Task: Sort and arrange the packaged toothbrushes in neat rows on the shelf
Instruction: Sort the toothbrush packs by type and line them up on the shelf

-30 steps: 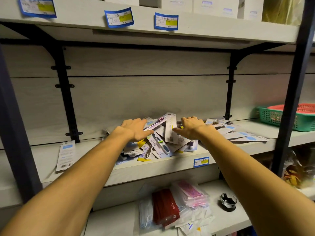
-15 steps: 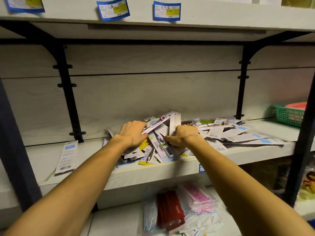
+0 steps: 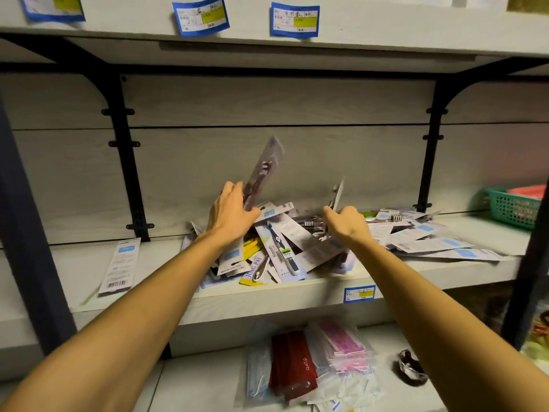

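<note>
Toothbrush pile (image 3: 276, 251): a loose heap of packaged toothbrushes mid-shelf, several packs reaching the front lip; flat packs fan out to the right.
Lifted pack (image 3: 263, 171): a clear-fronted pack tilted up above the heap, its top end against the back panel.
Left hand (image 3: 231, 211): grips the lifted pack at its lower end, fingers curled round it.
Right hand (image 3: 346, 223): pinches a thin pack (image 3: 337, 193) standing on edge, blurred.
Single pack (image 3: 118, 267): lies flat, well apart to the left of the heap, barcode end near the front edge.
Shelf (image 3: 166, 263): bare board between the single pack and the heap, and in front of the left bracket (image 3: 127, 162).
Green basket (image 3: 512, 208): at the far right, beyond the fanned packs.
Shelf below (image 3: 202, 379): bagged masks (image 3: 312, 367).
</note>
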Available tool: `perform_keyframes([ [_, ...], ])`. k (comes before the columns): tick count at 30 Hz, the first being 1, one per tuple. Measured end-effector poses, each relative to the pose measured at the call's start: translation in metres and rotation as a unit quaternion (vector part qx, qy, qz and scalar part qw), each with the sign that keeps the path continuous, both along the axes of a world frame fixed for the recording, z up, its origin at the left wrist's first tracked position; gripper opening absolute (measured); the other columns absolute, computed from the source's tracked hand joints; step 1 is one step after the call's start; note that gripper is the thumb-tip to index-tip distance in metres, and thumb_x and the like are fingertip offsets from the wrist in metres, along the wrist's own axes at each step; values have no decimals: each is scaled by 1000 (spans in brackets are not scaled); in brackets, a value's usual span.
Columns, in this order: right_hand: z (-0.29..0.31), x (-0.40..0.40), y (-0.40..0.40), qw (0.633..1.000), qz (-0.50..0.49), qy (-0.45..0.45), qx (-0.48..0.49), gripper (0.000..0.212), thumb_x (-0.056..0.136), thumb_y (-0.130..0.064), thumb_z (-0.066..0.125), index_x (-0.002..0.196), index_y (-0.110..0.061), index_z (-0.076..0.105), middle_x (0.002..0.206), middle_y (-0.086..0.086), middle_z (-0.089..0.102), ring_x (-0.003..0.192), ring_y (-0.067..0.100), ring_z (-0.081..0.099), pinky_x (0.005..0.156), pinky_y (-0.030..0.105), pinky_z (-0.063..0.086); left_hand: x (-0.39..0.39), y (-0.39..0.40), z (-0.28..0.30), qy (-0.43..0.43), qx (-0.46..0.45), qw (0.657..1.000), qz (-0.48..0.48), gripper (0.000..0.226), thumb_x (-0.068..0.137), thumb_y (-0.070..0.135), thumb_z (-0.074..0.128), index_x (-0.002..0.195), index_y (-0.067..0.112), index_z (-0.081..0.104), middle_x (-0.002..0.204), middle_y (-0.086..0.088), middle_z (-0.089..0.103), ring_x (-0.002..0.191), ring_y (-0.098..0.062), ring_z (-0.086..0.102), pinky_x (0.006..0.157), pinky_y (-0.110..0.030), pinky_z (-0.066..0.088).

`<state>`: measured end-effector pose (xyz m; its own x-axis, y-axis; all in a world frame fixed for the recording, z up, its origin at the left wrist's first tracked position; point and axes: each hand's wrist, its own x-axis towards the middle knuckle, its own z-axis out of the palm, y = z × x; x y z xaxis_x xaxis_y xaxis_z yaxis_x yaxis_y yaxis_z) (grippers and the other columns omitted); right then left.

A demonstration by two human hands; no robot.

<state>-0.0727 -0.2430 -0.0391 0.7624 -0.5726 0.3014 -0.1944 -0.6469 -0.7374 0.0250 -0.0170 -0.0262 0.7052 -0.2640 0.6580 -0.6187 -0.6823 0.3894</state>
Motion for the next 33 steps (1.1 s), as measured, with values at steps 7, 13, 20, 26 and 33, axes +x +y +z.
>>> perform_keyframes([
  [7,4,-35,8,944,132,-88,289,11,92,-8,52,95,-6,62,79,6,69,66,21,61,47,27,54,-16,2,-1,7,-57,998,-15,38,76,58,71,96,32,51,108,0,51,89,-22,59,79,-36,53],
  [13,9,-48,43,942,148,-112,279,26,88,2,58,111,-9,62,111,17,69,102,32,65,88,45,57,-47,33,1,15,-83,996,-39,38,79,60,62,99,32,45,101,3,59,88,-23,61,78,-39,55],
  [20,22,-79,151,939,140,-184,255,28,80,13,61,95,-11,65,98,16,70,76,24,68,58,33,58,-100,132,20,-31,-96,991,-93,48,82,57,65,110,26,41,87,3,66,76,-23,66,71,-41,59],
  [26,21,-107,287,917,82,-315,232,20,74,5,63,91,-5,65,86,21,70,70,23,62,70,49,61,-139,257,18,-101,-111,984,-92,48,85,63,58,115,33,35,83,12,61,69,-8,64,63,-29,57],
  [33,21,-109,434,923,138,-360,2,25,76,-14,64,97,-25,56,82,-9,64,69,-5,60,60,9,49,-143,409,2,-89,-118,989,-2,78,91,49,63,150,29,17,110,-3,67,73,-18,67,62,-37,61],
])
